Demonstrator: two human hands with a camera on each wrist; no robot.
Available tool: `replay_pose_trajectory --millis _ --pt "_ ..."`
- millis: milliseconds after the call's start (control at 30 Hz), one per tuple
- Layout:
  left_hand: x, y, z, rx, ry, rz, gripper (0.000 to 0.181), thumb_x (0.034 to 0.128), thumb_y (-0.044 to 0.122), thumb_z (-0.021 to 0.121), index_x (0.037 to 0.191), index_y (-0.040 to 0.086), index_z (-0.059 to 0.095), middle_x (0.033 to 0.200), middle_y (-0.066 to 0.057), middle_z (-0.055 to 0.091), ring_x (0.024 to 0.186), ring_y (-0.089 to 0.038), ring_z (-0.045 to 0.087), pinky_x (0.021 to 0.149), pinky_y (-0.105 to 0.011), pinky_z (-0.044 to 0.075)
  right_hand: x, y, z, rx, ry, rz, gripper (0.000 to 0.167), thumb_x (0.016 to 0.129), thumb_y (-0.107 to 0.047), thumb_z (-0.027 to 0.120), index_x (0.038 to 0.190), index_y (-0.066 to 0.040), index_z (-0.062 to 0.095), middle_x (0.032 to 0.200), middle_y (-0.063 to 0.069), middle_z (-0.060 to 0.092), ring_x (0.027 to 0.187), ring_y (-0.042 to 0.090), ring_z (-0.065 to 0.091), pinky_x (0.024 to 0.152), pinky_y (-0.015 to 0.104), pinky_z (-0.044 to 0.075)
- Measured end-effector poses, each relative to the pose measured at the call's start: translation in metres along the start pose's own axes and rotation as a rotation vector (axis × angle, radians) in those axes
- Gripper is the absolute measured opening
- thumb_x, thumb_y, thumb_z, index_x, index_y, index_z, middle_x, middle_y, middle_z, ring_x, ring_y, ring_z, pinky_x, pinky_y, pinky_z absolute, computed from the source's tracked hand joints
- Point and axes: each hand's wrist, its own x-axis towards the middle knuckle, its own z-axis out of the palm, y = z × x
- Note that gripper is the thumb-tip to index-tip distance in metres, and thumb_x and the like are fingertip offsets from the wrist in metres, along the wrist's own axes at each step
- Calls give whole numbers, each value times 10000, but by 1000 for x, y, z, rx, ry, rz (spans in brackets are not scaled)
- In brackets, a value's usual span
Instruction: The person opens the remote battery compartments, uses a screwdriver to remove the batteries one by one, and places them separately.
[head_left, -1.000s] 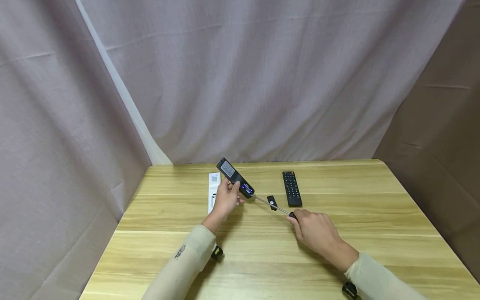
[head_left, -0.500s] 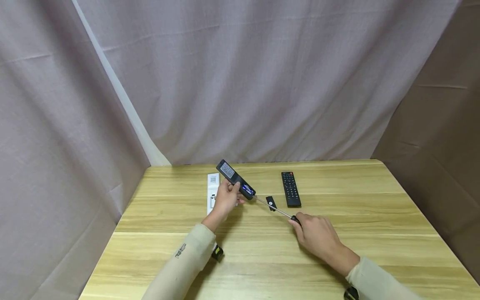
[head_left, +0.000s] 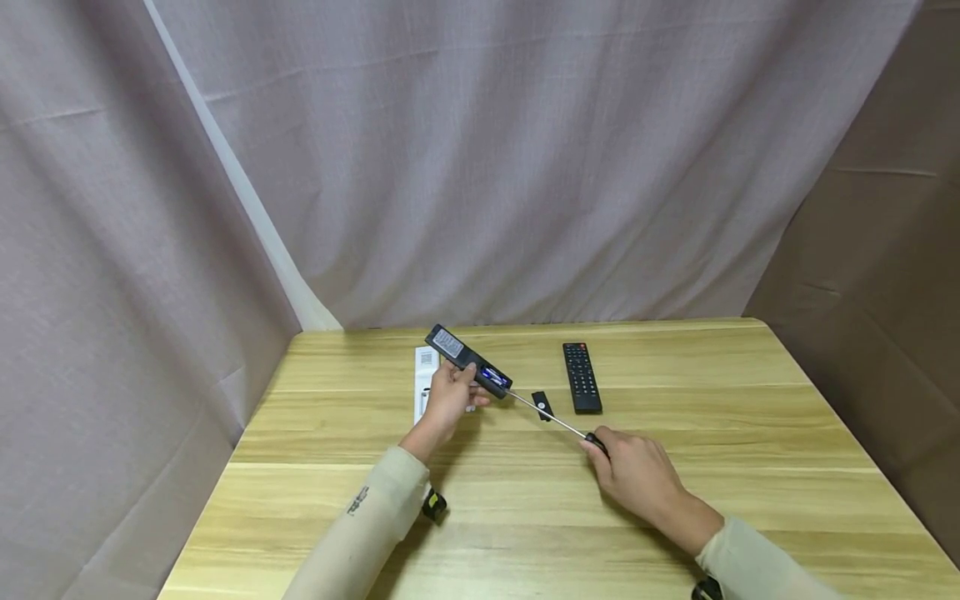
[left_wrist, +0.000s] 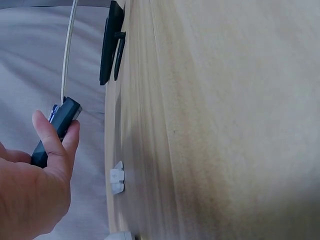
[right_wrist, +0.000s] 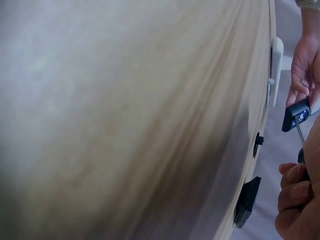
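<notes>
My left hand [head_left: 447, 404] holds a black remote control [head_left: 467, 357] above the table, its labelled back facing up. The battery compartment lies uncovered, with blue batteries [head_left: 493, 377] inside. In my right hand [head_left: 637, 479] is a screwdriver [head_left: 551, 418], gripped by its black handle. Its long metal shaft slants up to the near end of the compartment; the exact spot where the tip touches is too small to tell. From the left wrist view, the fingers wrap the remote [left_wrist: 62, 120] and the shaft [left_wrist: 67, 50] meets its end. Curled right fingers [right_wrist: 295, 192] show in the right wrist view.
A small black battery cover [head_left: 542, 406] lies on the wooden table [head_left: 510, 533] beneath the shaft. Right of it is a second black remote [head_left: 582, 379], buttons up. A white remote [head_left: 425, 360] lies partly behind my left hand. A small white piece [left_wrist: 117, 177] is near it.
The held remote has tilted, its far end swinging slightly left and down. My right hand has shifted a little right and down with the screwdriver. The tip stays at the compartment's end.
</notes>
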Motion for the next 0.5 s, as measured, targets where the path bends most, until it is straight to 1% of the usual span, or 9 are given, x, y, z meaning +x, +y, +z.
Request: replay_pose_trajectory --millis 133,367,500 --pt "1 -2 0 -11 0 -13 240 1129 104 490 1309 -54 490 1027 -183 740 709 -128 697 627 -210 661 -2 1 1 20 0 8 225 1019 -271 729 844 -167 632 612 -86 515 550 91 429 464 258 346" --pt "3 -3 -2 -14 -17 -22 277 1132 113 479 1344 -65 481 1130 -284 749 741 -164 715 636 -219 664 -5 -1 3 98 -5 57 200 1038 -279 710 880 -164 672 589 -104 459 543 76 421 479 240 340" --pt "4 -3 -3 -30 -22 -41 299 1135 117 470 1364 -76 473 1152 -298 749 749 -173 725 638 -215 661 -5 -2 2 144 -20 89 199 1050 -291 696 903 -157 692 560 -106 434 532 79 425 473 239 343"
